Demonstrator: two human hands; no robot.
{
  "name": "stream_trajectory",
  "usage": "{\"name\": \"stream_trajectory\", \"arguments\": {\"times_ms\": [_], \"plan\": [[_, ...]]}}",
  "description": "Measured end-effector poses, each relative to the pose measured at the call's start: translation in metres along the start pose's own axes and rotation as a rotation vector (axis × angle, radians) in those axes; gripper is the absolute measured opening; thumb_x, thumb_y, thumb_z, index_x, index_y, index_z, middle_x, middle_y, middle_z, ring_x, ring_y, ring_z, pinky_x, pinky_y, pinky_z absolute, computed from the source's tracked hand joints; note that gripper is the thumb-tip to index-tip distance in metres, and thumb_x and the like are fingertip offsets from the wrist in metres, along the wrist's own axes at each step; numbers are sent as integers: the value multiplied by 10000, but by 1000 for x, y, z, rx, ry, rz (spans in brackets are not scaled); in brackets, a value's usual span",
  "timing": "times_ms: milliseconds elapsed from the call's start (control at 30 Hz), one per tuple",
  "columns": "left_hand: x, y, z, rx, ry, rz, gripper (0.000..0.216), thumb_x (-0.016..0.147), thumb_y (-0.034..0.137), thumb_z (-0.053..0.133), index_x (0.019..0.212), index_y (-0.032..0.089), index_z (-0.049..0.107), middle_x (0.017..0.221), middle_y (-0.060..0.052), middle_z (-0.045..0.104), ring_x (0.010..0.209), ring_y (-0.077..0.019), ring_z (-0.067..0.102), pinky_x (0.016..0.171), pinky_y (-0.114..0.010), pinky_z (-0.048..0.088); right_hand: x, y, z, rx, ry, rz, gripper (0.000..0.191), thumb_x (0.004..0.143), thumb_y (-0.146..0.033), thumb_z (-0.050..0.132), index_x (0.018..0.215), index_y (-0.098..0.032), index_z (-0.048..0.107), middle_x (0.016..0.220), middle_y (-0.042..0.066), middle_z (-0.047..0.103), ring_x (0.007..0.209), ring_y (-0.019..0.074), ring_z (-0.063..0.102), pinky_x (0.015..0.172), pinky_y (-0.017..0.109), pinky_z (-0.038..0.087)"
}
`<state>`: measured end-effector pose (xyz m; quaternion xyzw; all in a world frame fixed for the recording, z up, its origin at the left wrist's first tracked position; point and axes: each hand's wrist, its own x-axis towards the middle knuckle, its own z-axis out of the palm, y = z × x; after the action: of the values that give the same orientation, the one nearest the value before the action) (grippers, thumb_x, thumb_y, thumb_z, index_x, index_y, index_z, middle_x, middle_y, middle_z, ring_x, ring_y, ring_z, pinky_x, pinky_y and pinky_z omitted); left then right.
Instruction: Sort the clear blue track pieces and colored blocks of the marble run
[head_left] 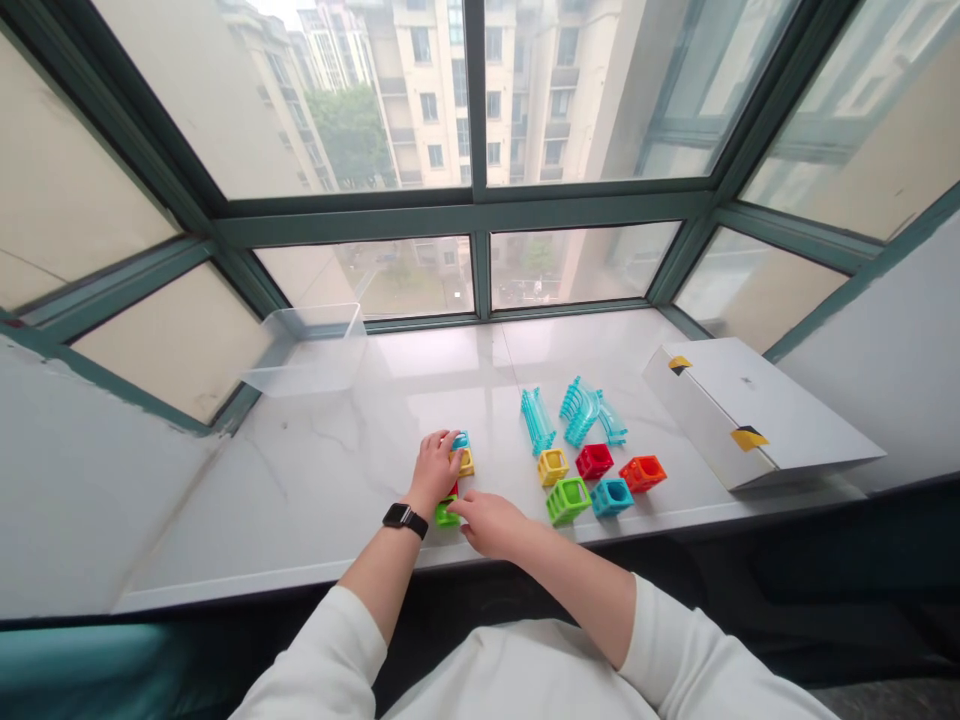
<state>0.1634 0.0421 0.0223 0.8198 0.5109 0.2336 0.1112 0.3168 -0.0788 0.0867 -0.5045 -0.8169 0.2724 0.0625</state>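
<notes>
Both hands are working at a small column of 4 plastic blocks on a marble windowsill. The left hand is curving over the column's far end, its fingers resting on a blue block and a yellow block; whether it is gripping them cannot be told. The right hand is staying open, reaching beside a green block, with a red block mostly hidden. 5 more hollow cubes are sitting nearby, beside 3 translucent blue ribbed track pieces. All are looking light and fairly stiff, probably easiest to take by their frame edges.
</notes>
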Motion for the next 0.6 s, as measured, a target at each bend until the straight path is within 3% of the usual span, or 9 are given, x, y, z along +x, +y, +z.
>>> {"name": "stream_trajectory", "arguments": {"times_ms": [267,600], "plan": [[0,-1,4,18,-7,-25,478,1038,429,477,1456,214,563,1392,-139,581,1316,-313,471,1156,-490,408,13,6,19,-51,16,25,291,947,-194,560,1219,-214,661,1098,111,730,985,265,711,830,355,519],[1,-8,9,15,-29,-27,471,1040,399,463,1469,232,560,1404,-134,570,1329,-312,463,1160,-493,403,10,9,16,-33,8,50,303,920,-126,566,1196,-217,653,1033,108,771,938,303,738,788,358,496]]}}
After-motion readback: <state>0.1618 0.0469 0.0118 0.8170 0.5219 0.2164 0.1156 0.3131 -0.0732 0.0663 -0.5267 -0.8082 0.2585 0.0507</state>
